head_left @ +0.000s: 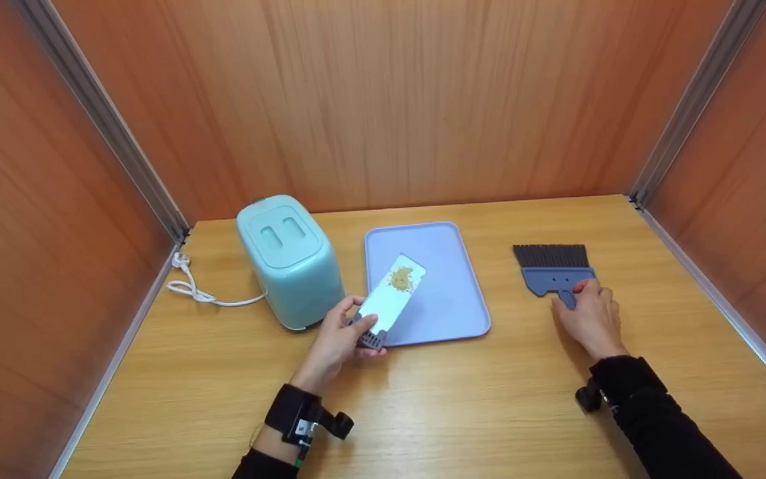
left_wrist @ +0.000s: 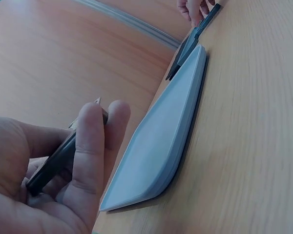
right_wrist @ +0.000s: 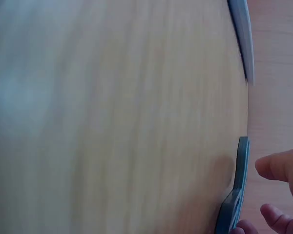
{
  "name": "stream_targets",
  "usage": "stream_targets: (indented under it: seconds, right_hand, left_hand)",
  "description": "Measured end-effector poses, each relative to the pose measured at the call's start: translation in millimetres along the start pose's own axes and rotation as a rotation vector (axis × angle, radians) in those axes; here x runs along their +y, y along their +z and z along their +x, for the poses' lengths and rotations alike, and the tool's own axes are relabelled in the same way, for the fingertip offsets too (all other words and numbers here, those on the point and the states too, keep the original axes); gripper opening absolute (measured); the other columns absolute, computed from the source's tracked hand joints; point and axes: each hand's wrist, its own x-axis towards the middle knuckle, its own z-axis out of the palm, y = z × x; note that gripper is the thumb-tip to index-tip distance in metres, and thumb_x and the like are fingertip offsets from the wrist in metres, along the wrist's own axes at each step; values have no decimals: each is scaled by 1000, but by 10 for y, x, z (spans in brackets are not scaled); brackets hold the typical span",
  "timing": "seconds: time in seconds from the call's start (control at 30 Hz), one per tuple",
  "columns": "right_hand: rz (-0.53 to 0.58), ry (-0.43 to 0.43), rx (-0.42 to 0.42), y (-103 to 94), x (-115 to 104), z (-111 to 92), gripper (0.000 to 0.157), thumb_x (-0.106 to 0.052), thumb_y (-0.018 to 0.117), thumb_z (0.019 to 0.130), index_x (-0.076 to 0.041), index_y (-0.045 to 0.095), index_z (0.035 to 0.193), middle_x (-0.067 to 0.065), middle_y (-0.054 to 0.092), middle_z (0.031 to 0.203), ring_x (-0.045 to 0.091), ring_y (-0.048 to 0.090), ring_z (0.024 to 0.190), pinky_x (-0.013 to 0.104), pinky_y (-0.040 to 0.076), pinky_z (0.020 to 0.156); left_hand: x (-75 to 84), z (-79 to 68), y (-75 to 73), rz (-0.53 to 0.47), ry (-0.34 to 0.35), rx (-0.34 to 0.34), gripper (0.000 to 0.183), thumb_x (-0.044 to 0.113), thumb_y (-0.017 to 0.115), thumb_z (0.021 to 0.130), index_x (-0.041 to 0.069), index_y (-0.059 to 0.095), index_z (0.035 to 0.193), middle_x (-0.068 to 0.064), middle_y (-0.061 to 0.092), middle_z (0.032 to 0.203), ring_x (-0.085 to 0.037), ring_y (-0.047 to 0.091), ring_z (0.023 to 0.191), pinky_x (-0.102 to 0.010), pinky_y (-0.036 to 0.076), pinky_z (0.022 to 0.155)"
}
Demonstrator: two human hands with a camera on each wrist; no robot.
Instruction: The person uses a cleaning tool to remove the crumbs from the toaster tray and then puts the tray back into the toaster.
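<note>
My left hand (head_left: 340, 339) grips a crumb tray (head_left: 386, 303) by its grey slotted end, thumb on top and fingers underneath. Tan crumbs (head_left: 401, 279) lie in a small heap near the far end of its pale flat surface. The crumb tray slants above a lavender serving tray (head_left: 449, 306) on the table. On the right, a blue brush (head_left: 556, 273) with dark bristles lies flat, bristles pointing away. My right hand (head_left: 592, 316) is at the brush's handle (right_wrist: 241, 165), thumb and fingers spread around it. In the right wrist view the thumb (right_wrist: 276, 165) stands apart from the handle.
A mint-green toaster (head_left: 303, 279) stands left of the serving tray, close to my left hand. Its white cord (head_left: 217, 301) lies looped on the table at the left. Wood-patterned panels (head_left: 423, 100) wall in the table at the back and both sides.
</note>
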Motion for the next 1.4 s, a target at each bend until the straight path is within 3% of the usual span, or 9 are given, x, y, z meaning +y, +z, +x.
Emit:
stream_targets:
  seconds: [0.1,0.23,0.4,0.57,0.77,0.9,1.0,1.23,1.4]
  right_hand:
    - [-43,48,-49,-72,88,67,62,-35,66,104,10,41,139,37,43,132,52,45,116,61,44,98]
    - [-88,66,-124,-179,186,134,67,-38,66,105,17,47,138,39,48,134,47,50,112,55,49,94]
    - [-136,72,-187,-295,210,202,47,-34,68,102,10,62,119,23,61,108,33,57,95,37,48,75]
    - [-133,115,-264,-403,218,240,32,-32,66,100,-1,67,97,10,56,89,25,55,83,30,42,66]
    - [12,90,-355,-487,264,266,39,-36,60,101,-7,73,80,1,67,76,16,58,71,26,45,65]
    - [165,133,-434,-482,313,287,39,-36,57,103,-17,61,69,-8,57,63,11,52,61,25,43,61]
    - [183,139,-419,-492,332,290,41,-42,56,105,-17,54,72,-8,47,64,12,47,61,26,38,60]
    - [133,36,-331,-575,287,219,61,-55,44,112,3,60,111,4,49,87,23,51,86,30,41,71]
    - [183,-119,-251,-568,100,149,56,-52,50,112,2,62,104,-5,47,73,13,47,68,27,39,60]
  left_hand:
    - [5,-2,-10,9,5,0,22,10,58,110,11,59,132,-26,65,121,-32,78,78,-30,64,62]
    - [13,-1,-31,32,12,-4,24,9,58,110,11,60,134,-24,67,114,-28,77,71,-27,61,58]
    - [28,7,-75,79,13,-5,29,9,59,110,12,61,138,-21,68,111,-24,74,66,-23,54,53]
    - [59,25,-121,112,-1,-10,34,9,59,109,14,62,143,-20,66,115,-22,71,67,-21,52,52]
    - [127,43,-185,163,-50,9,33,12,59,110,17,63,143,-18,64,120,-22,71,70,-22,51,54]
    - [165,83,-209,209,-78,4,29,13,60,110,15,63,139,-17,64,119,-22,71,74,-23,53,55]
    - [190,119,-216,231,-99,2,25,14,60,110,12,62,135,-16,66,115,-22,72,74,-23,53,55]
    - [247,190,-216,254,-109,-15,20,13,63,108,9,63,128,-15,69,107,-21,72,69,-24,51,55]
    - [266,228,-215,265,-120,-25,20,13,63,108,10,64,128,-14,71,104,-20,71,68,-24,52,55]
